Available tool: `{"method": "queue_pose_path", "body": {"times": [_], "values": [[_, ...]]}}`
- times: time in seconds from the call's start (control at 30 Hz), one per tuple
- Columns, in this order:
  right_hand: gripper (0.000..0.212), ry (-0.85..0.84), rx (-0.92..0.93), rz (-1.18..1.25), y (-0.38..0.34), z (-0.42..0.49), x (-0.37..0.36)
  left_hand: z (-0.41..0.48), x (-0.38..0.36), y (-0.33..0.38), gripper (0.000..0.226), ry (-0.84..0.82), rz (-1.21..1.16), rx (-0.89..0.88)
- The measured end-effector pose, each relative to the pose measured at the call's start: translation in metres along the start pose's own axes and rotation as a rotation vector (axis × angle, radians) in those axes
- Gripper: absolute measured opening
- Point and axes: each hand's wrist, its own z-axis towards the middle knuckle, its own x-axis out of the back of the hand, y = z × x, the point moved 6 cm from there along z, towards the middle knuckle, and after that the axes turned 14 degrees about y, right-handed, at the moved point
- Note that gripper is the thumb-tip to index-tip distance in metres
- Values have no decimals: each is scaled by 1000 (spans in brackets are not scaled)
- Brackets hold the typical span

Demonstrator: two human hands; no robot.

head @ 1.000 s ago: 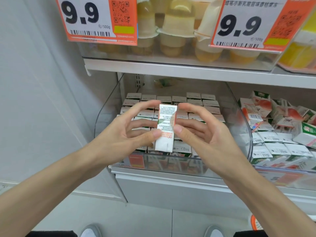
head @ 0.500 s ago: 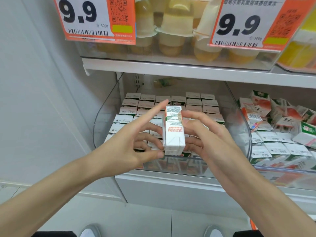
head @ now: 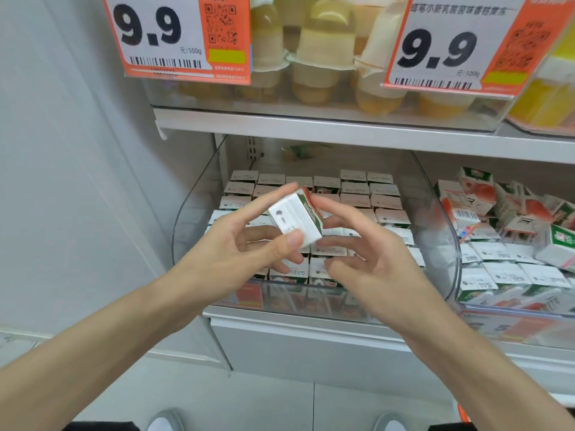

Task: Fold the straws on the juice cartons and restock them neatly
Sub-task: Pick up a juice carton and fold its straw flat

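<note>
A small white juice carton (head: 295,217) with a green and red side is tipped so that its white top faces me. My left hand (head: 239,253) pinches it between thumb and forefinger. On the carton's right, the fingertips of my right hand (head: 370,262) touch its side. Both hands hover above a clear plastic bin (head: 193,219) on the lower shelf, filled with neat rows of upright cartons (head: 370,194). I cannot make out a straw on the held carton.
A second bin (head: 510,312) to the right holds jumbled cartons (head: 497,219) lying at all angles. The shelf above (head: 311,132) carries jelly cups behind two orange 9.9 price tags (head: 174,35). A grey wall stands at the left. My shoes show on the floor below.
The carton has turned from upright to tilted with its top toward me, and it has dropped lower over the bin. My right hand's grip has loosened to a fingertip touch.
</note>
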Motion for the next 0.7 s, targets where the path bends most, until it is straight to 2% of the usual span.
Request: {"method": "queue_pose_path", "body": {"times": [0.13, 0.3, 0.43, 0.53, 0.7], "values": [[58, 80, 171, -141, -7, -1, -3, -2, -2, -4, 51, -37, -27, 77], [48, 108, 245, -154, -10, -2, -5, -2, -4, -9, 49, -78, -2, 114], [35, 97, 181, 19, -11, -1, -3, 6, 6, -3, 44, 14, 149, -13], [26, 40, 73, 162, -12, 0, -5, 6, 6, -4, 43, 36, 145, -44], [36, 95, 21, 166, -12, 2, -1, 6, 9, -7, 39, 82, 105, 4]]}}
